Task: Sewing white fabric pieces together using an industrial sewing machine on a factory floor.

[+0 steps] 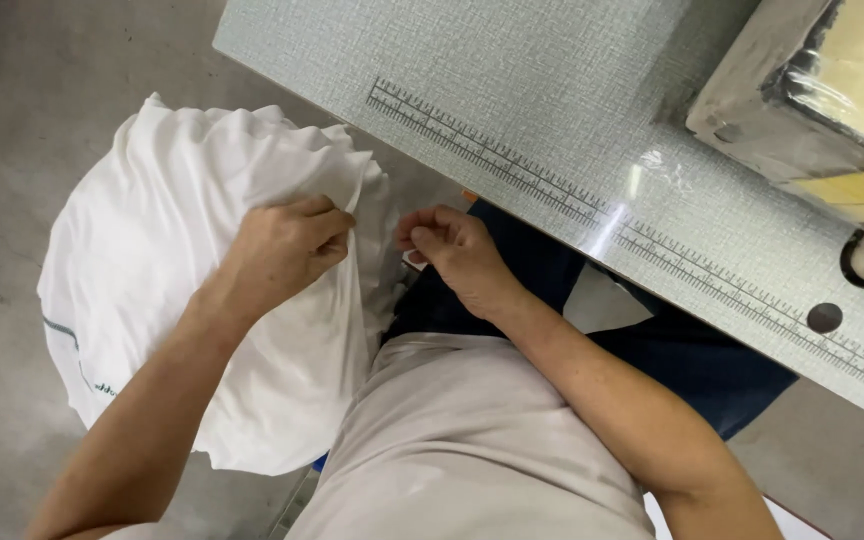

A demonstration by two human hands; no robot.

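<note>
A large bundle of white fabric (172, 270) hangs at my left side, below the table edge, with a thin green stripe near its lower left. My left hand (287, 250) is clenched on a fold of this white fabric near its top right. My right hand (457, 250) is just to the right of it, fingers curled, pinching at the fabric's edge over my lap. Whether it actually holds cloth is hard to tell. Dark blue cloth (672, 345) lies across my lap under the right forearm.
A grey-green textured table (512, 70) with a printed ruler strip (592, 205) runs diagonally across the top. A sewing machine (812, 100) wrapped in yellowed plastic stands at the top right. Grey concrete floor (12, 120) lies at the left.
</note>
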